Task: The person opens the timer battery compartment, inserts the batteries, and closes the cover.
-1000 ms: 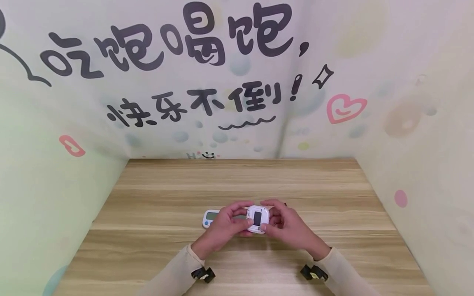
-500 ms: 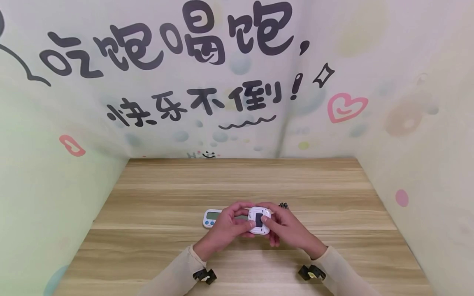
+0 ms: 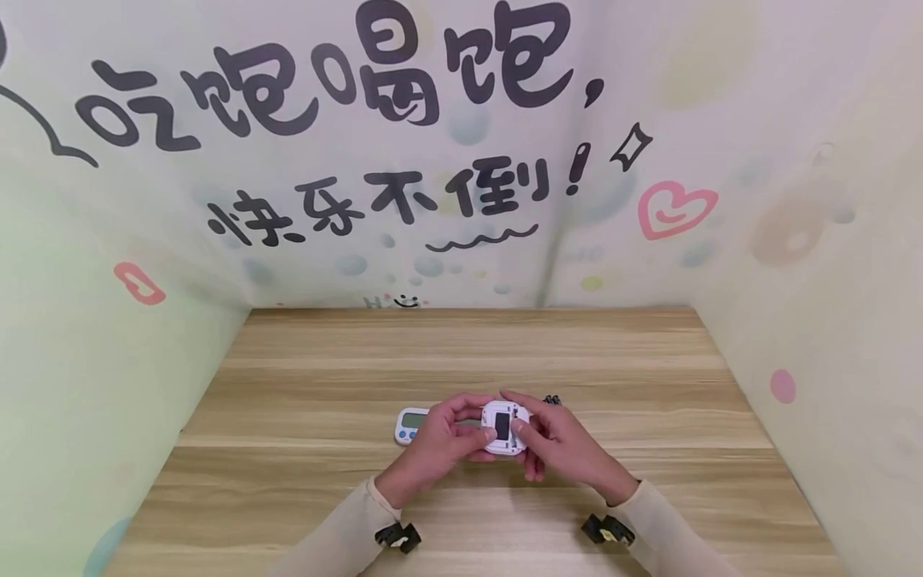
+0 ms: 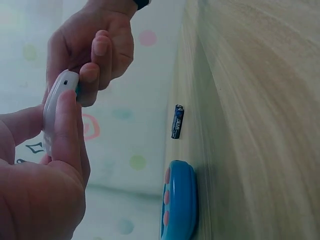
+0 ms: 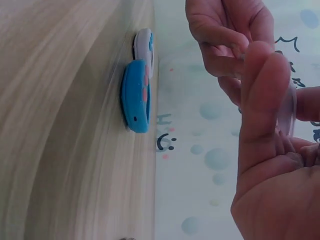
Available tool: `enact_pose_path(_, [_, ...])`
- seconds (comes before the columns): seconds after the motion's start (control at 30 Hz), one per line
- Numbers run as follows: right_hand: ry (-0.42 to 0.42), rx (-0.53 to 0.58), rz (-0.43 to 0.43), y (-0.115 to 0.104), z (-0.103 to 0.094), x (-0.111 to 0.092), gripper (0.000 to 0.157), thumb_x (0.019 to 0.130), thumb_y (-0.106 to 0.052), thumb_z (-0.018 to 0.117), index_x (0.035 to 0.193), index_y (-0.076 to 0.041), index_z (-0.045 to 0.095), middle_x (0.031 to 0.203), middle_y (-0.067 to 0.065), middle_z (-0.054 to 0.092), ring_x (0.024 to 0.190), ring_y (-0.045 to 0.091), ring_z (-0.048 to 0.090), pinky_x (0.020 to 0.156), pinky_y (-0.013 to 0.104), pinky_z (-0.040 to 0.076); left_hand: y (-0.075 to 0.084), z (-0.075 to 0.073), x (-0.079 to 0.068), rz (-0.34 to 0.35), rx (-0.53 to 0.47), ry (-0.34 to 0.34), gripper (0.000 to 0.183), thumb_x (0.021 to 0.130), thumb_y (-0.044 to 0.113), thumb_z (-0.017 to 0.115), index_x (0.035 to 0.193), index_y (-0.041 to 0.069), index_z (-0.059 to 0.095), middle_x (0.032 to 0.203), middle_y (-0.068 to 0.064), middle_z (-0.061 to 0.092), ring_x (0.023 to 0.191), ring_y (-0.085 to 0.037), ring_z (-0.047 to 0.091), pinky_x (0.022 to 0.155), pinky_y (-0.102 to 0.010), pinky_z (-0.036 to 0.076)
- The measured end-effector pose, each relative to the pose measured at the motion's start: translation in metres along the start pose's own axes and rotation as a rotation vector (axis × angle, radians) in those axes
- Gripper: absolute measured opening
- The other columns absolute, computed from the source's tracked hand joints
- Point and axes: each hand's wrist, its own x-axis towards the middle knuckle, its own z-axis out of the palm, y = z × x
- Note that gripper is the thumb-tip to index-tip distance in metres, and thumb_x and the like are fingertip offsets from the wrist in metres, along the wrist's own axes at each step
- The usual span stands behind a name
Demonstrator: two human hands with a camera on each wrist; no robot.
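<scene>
Both hands hold a white digital timer (image 3: 502, 427) above the table, its back turned up with a dark square in the middle. My left hand (image 3: 440, 437) grips its left side, thumb on the back. My right hand (image 3: 562, 441) grips the right side; its thumb lies beside a narrow recess with dark and metallic-looking marks. The timer's white edge (image 4: 55, 110) shows between the fingers in the left wrist view. Behind the left hand lies another white timer (image 3: 411, 425) with a grey screen and blue buttons. A blue timer (image 5: 135, 95) with pink buttons rests near it.
Small dark batteries (image 3: 552, 400) lie on the table beyond the right hand; one battery (image 4: 177, 121) shows in the left wrist view. The wooden table (image 3: 461, 344) meets walls at the back and both sides.
My right thumb has moved from the timer's lower corner onto its back, then slid right. The recess at the right of the dark square is now uncovered. The left hand keeps its grip.
</scene>
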Motion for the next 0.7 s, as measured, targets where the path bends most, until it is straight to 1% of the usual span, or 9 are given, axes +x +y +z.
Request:
enact_pose_path(0.07, [0.020, -0.038, 0.014, -0.0014, -0.0001, 0.0003, 0.051, 0.112, -0.021, 0.055, 0.159, -0.003, 0.044, 0.070, 0.022, 0.067, 0.045, 0.015, 0.065, 0.040, 0.051, 0.059, 0.0008, 0.0002, 0.0000, -0.004, 0.000, 0.008, 0.056, 0.095, 0.000, 0.075, 0.147, -0.001, 0.054, 0.130, -0.017, 0.065, 0.095, -0.016, 0.075, 0.081, -0.038, 0.070])
enact_pose_path(0.17, [0.075, -0.104, 0.039, -0.0012, 0.0000, 0.0008, 0.047, 0.109, -0.023, 0.061, 0.153, -0.007, 0.053, 0.068, 0.022, 0.067, 0.043, 0.011, 0.062, 0.038, 0.042, 0.058, 0.0013, -0.0001, -0.0002, -0.013, 0.005, 0.038, 0.056, 0.094, 0.000, 0.076, 0.146, 0.001, 0.055, 0.127, -0.016, 0.064, 0.093, -0.017, 0.074, 0.080, -0.039, 0.070])
enact_pose_path(0.23, [0.108, -0.139, 0.041, -0.0005, 0.0001, 0.0011, 0.042, 0.107, -0.024, 0.065, 0.146, -0.011, 0.057, 0.067, 0.021, 0.067, 0.042, 0.009, 0.061, 0.037, 0.036, 0.056, 0.0011, -0.0008, -0.0004, -0.019, 0.005, 0.057, 0.056, 0.094, 0.000, 0.076, 0.146, 0.002, 0.055, 0.125, -0.015, 0.064, 0.092, -0.017, 0.074, 0.079, -0.039, 0.070])
enact_pose_path(0.3, [0.132, -0.154, 0.036, 0.0002, 0.0004, 0.0012, 0.039, 0.105, -0.024, 0.069, 0.142, -0.014, 0.060, 0.066, 0.017, 0.067, 0.042, 0.009, 0.060, 0.036, 0.032, 0.055, 0.0008, -0.0019, -0.0004, -0.023, 0.004, 0.070, 0.056, 0.093, -0.001, 0.077, 0.145, 0.002, 0.056, 0.123, -0.014, 0.064, 0.092, -0.017, 0.073, 0.078, -0.039, 0.070])
enact_pose_path(0.37, [0.147, -0.154, 0.017, 0.0004, 0.0007, 0.0012, 0.036, 0.104, -0.023, 0.070, 0.138, -0.015, 0.061, 0.066, 0.011, 0.068, 0.044, 0.010, 0.062, 0.037, 0.033, 0.056, 0.0003, -0.0030, -0.0003, -0.023, 0.000, 0.069, 0.057, 0.093, -0.001, 0.077, 0.145, 0.002, 0.055, 0.122, -0.014, 0.064, 0.092, -0.017, 0.073, 0.078, -0.039, 0.070])
enact_pose_path(0.47, [0.166, -0.121, -0.010, -0.0003, 0.0005, 0.0003, 0.033, 0.103, -0.019, 0.071, 0.134, -0.014, 0.062, 0.067, 0.007, 0.068, 0.046, 0.015, 0.065, 0.039, 0.037, 0.058, 0.0001, -0.0045, -0.0001, -0.023, 0.003, 0.065, 0.058, 0.093, -0.001, 0.077, 0.146, 0.001, 0.054, 0.123, -0.014, 0.064, 0.093, -0.018, 0.073, 0.079, -0.040, 0.070])
enact_pose_path(0.57, [0.175, -0.091, -0.024, -0.0003, -0.0016, -0.0014, 0.030, 0.103, -0.016, 0.071, 0.131, -0.011, 0.062, 0.069, 0.007, 0.069, 0.050, 0.019, 0.068, 0.042, 0.040, 0.061, 0.0003, -0.0062, 0.0002, -0.020, 0.013, 0.075, 0.057, 0.094, 0.000, 0.077, 0.146, 0.000, 0.054, 0.124, -0.015, 0.064, 0.092, -0.018, 0.074, 0.081, -0.044, 0.070])
enact_pose_path(0.63, [0.167, -0.083, -0.022, 0.0007, -0.0046, -0.0031, 0.030, 0.103, -0.015, 0.071, 0.131, -0.009, 0.062, 0.071, 0.009, 0.069, 0.052, 0.019, 0.069, 0.045, 0.039, 0.062, 0.0008, -0.0075, 0.0004, -0.017, 0.015, 0.088, 0.056, 0.094, -0.001, 0.076, 0.145, 0.000, 0.054, 0.124, -0.016, 0.065, 0.091, -0.018, 0.074, 0.082, -0.047, 0.069])
enact_pose_path(0.7, [0.158, -0.096, -0.016, 0.0028, -0.0082, -0.0043, 0.030, 0.102, -0.015, 0.072, 0.130, -0.008, 0.063, 0.072, 0.009, 0.070, 0.054, 0.019, 0.070, 0.047, 0.037, 0.063, 0.0016, -0.0092, 0.0005, -0.013, 0.008, 0.102, 0.055, 0.093, -0.003, 0.075, 0.144, -0.001, 0.055, 0.123, -0.017, 0.065, 0.091, -0.019, 0.075, 0.082, -0.047, 0.069])
